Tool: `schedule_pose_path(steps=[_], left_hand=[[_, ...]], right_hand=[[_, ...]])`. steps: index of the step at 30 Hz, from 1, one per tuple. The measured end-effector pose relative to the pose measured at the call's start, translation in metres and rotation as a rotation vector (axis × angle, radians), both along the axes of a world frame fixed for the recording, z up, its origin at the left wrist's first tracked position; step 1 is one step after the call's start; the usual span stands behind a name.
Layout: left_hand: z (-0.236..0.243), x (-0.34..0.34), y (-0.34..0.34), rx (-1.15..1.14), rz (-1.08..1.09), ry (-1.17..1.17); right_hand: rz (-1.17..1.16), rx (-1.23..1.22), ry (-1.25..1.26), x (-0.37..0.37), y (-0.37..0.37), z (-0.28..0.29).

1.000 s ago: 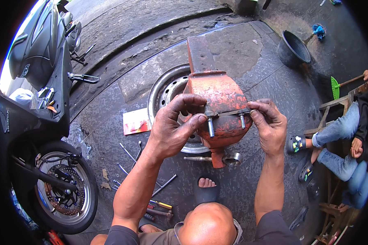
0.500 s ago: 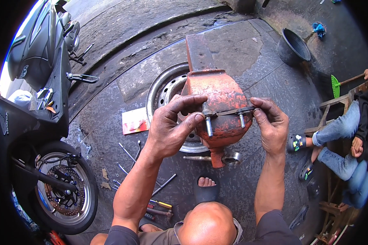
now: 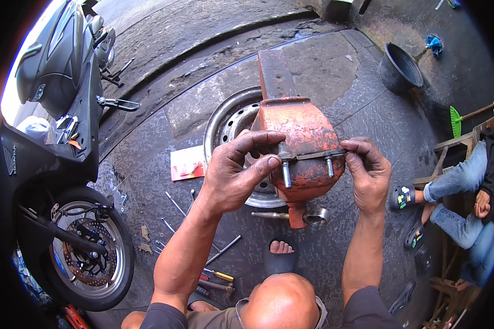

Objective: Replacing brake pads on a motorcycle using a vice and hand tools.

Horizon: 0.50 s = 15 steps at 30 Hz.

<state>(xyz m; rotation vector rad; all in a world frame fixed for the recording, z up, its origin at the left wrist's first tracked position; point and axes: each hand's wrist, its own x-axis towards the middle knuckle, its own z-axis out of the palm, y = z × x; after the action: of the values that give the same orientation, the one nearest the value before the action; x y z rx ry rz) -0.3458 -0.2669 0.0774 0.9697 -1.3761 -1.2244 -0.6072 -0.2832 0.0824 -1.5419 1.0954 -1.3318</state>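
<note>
A thin dark metal strip [image 3: 311,155] with two downward bolts [image 3: 286,172] lies across my view over a worn red metal body, apparently a vise [image 3: 296,126]; I cannot tell whether they touch. My left hand [image 3: 239,172] pinches the strip's left end by the larger bolt, thumb and forefinger closed. My right hand [image 3: 367,170] pinches its right end beside the smaller bolt. Beneath the red body are a steel wheel rim [image 3: 217,131] and a short steel tool with a ring [image 3: 317,216].
A dark scooter [image 3: 55,219] stands left. Tools [image 3: 225,249] and a red-white packet [image 3: 186,163] lie on the floor. A black tub [image 3: 400,68] sits back right; another person [image 3: 461,186] sits right, near a green broom [image 3: 455,120] and wooden frame [image 3: 447,147].
The whole view has shifted slightly right and down since half a second ago. Both my hands keep their pinch on the strip, with little visible movement against the red body.
</note>
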Motion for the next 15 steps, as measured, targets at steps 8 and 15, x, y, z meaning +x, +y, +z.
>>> schedule_pose_path(steps=[8, 15], left_hand=[[-0.0013, -0.0002, 0.0011, 0.058, 0.003, 0.048], [-0.0023, -0.0007, 0.0010, 0.082, -0.021, 0.042]], right_hand=[[0.006, -0.031, -0.004, -0.0012, -0.0024, 0.0034], [-0.017, -0.029, -0.018, 0.0002, -0.0025, 0.0054]])
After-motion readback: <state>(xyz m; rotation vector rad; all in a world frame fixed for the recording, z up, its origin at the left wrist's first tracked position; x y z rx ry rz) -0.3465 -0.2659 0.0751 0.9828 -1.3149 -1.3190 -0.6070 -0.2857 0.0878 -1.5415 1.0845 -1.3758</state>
